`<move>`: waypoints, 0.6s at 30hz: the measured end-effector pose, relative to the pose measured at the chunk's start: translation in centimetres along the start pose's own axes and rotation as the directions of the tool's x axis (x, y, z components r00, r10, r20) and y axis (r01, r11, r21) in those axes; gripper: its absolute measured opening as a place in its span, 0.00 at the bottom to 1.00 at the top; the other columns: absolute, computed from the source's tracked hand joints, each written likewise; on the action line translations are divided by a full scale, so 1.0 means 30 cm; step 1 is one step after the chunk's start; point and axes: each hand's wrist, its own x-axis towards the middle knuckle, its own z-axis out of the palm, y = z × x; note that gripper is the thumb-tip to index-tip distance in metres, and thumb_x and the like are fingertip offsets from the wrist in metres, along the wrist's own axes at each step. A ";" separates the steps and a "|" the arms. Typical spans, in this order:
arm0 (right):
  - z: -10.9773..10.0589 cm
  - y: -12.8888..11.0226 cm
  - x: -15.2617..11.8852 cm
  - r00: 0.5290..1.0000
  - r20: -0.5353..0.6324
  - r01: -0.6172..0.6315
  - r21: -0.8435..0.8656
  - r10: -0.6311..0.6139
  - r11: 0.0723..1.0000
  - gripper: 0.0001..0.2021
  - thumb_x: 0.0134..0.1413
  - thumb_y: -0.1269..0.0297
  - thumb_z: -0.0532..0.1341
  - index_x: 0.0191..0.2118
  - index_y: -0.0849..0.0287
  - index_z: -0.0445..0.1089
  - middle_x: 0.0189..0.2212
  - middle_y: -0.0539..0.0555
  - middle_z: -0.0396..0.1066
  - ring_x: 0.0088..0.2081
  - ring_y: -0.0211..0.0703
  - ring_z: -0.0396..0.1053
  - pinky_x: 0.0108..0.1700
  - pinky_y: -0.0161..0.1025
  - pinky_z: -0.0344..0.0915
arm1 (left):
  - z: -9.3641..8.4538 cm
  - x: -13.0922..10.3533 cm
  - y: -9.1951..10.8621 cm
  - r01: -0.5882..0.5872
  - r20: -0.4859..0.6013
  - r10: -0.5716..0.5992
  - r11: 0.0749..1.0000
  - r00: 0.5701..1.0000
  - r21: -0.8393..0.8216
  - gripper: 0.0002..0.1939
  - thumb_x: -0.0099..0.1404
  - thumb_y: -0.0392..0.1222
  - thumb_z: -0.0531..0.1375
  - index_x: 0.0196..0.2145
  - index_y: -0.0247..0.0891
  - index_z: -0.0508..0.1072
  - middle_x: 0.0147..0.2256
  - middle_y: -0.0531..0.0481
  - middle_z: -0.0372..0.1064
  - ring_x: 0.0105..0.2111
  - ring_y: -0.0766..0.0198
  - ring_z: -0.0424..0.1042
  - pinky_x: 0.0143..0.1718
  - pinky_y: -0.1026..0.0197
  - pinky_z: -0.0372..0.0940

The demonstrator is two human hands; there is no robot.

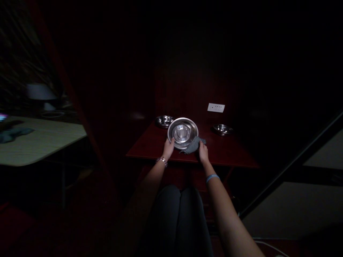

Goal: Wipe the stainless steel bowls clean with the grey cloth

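Note:
A shiny metal basin [182, 132] is tilted up over the dark red desk, its inside facing me. My left hand [168, 148] grips its lower left rim, thumb on the inner side. My right hand [203, 151] is closed on a grey cloth [193, 145], which lies against the basin's lower right rim and hangs a little below it. Behind the held basin, to the left, a second metal basin [164, 121] rests on the desk. Another shallow metal basin [222, 129] stands on the desk at the right.
The desk [150, 147] sits in a dark red recess with a white socket panel [216, 107] on its back wall. At the left is a pale table [53, 137] with a lamp [41, 92] behind it. A dark slanted edge [292, 166] runs along the right.

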 end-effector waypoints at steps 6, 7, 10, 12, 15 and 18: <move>0.022 0.006 -0.004 0.996 0.087 0.026 -0.085 -0.018 0.996 0.26 0.55 0.42 0.53 0.35 0.62 0.75 0.35 0.61 0.77 0.41 0.49 0.74 0.45 0.40 0.66 | 0.004 -0.003 0.005 0.004 0.048 -0.004 1.000 0.999 -0.015 0.19 0.66 0.43 0.55 0.52 0.33 0.69 0.52 0.40 0.72 0.52 0.58 0.71 0.56 0.55 0.62; 0.024 0.010 -0.003 0.995 0.097 0.039 -0.086 -0.031 0.996 0.26 0.55 0.42 0.54 0.36 0.62 0.75 0.36 0.61 0.77 0.41 0.50 0.74 0.46 0.41 0.66 | 0.006 -0.004 0.008 0.006 0.061 -0.005 1.000 0.998 -0.026 0.19 0.66 0.44 0.56 0.52 0.33 0.69 0.52 0.41 0.71 0.52 0.58 0.71 0.56 0.55 0.62; 0.028 0.020 0.002 0.993 0.111 0.059 -0.091 -0.049 0.994 0.24 0.53 0.44 0.57 0.37 0.63 0.75 0.37 0.62 0.78 0.41 0.50 0.74 0.45 0.42 0.67 | 0.007 -0.007 0.013 0.010 0.076 -0.004 0.998 0.997 -0.068 0.20 0.65 0.45 0.56 0.52 0.34 0.69 0.52 0.41 0.72 0.52 0.58 0.71 0.56 0.55 0.63; 0.029 0.026 0.005 0.993 0.109 0.049 -0.092 -0.039 0.995 0.24 0.51 0.44 0.59 0.36 0.63 0.75 0.36 0.61 0.78 0.39 0.50 0.75 0.44 0.41 0.67 | 0.006 -0.009 0.016 0.009 0.090 0.000 0.996 0.996 -0.094 0.20 0.64 0.46 0.57 0.51 0.34 0.70 0.52 0.41 0.72 0.52 0.58 0.71 0.56 0.55 0.63; 0.028 0.033 0.010 0.995 0.094 0.031 -0.084 -0.023 0.996 0.22 0.48 0.45 0.61 0.34 0.63 0.76 0.35 0.61 0.78 0.39 0.50 0.75 0.43 0.41 0.68 | 0.003 -0.014 0.024 0.019 0.125 -0.004 0.993 0.992 -0.117 0.21 0.64 0.48 0.57 0.51 0.34 0.71 0.51 0.41 0.73 0.51 0.56 0.72 0.55 0.54 0.64; 0.029 0.039 0.014 0.995 0.092 0.034 -0.081 -0.027 0.996 0.21 0.48 0.47 0.61 0.33 0.63 0.77 0.34 0.61 0.78 0.39 0.51 0.75 0.43 0.42 0.68 | 0.003 -0.020 0.038 0.030 0.129 -0.014 0.992 0.992 -0.124 0.21 0.64 0.49 0.57 0.51 0.34 0.71 0.52 0.41 0.72 0.52 0.56 0.71 0.56 0.55 0.63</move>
